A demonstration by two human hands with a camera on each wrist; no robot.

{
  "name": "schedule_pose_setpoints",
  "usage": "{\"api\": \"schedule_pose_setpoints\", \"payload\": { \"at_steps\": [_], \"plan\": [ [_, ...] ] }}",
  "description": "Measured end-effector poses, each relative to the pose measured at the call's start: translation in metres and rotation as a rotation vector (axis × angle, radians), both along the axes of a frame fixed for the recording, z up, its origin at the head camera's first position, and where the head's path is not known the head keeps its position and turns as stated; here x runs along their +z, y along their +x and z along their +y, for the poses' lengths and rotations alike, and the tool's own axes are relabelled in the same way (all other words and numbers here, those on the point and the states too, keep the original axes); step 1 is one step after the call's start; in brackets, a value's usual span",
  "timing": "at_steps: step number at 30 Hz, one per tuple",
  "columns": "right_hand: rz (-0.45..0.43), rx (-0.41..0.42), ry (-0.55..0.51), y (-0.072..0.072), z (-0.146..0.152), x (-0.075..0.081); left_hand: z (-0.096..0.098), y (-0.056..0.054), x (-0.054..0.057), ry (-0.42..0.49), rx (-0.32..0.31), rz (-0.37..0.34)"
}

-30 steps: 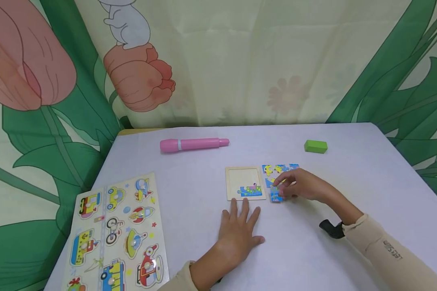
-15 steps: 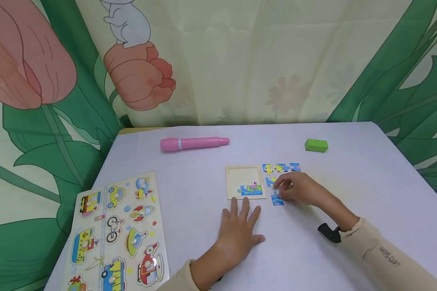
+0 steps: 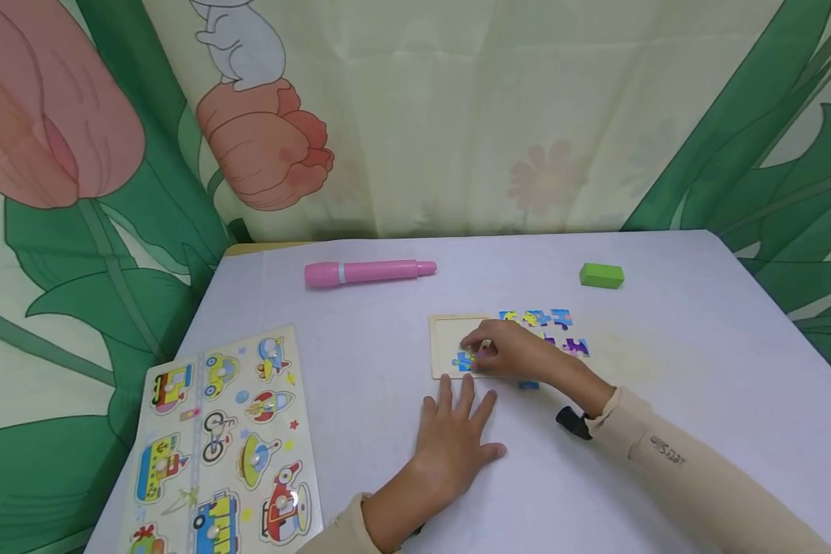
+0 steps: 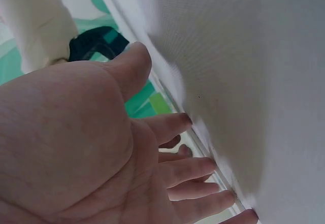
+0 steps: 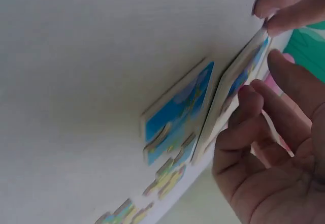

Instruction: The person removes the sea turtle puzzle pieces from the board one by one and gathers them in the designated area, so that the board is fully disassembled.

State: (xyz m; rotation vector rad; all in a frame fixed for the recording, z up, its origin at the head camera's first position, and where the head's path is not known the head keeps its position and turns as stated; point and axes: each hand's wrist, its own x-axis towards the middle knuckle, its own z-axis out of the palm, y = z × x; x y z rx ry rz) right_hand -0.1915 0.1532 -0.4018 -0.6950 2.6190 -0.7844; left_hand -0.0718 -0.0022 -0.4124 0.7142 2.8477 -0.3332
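A small square wooden puzzle tray (image 3: 446,331) lies mid-table, with blue jigsaw pieces (image 3: 464,361) along its bottom. Over its lower right part, my right hand (image 3: 519,352) has thumb and fingers curled together, pinching what appears to be a puzzle piece, mostly hidden by the fingers. The right wrist view shows those fingertips against the tray (image 5: 210,130). My left hand (image 3: 450,442) rests on the table, fingers spread, fingertips at the tray's near edge. Loose pieces lie right of the tray, among them a blue one (image 3: 561,316) and a purple one (image 3: 576,347).
A large knob puzzle board (image 3: 231,412) with vehicle pictures lies at the left. Toward the back are a pink tube-shaped object (image 3: 377,271) and a green block (image 3: 601,275). A printed curtain (image 3: 443,115) hangs behind the table.
My right hand has moved left from the loose pieces to over the tray, uncovering purple pieces at the right. A blue piece nearest me shifted slightly earlier. My left hand stays in place.
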Motion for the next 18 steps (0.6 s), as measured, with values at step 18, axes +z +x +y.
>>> {"api": "schedule_pose_setpoints", "payload": {
  "at_steps": [18],
  "plan": [
    [0.012, 0.039, -0.047, -0.0012, -0.0039, -0.0058, 0.0010, -0.0003, -0.0007, -0.023, -0.002, 0.000]
  ]
}}
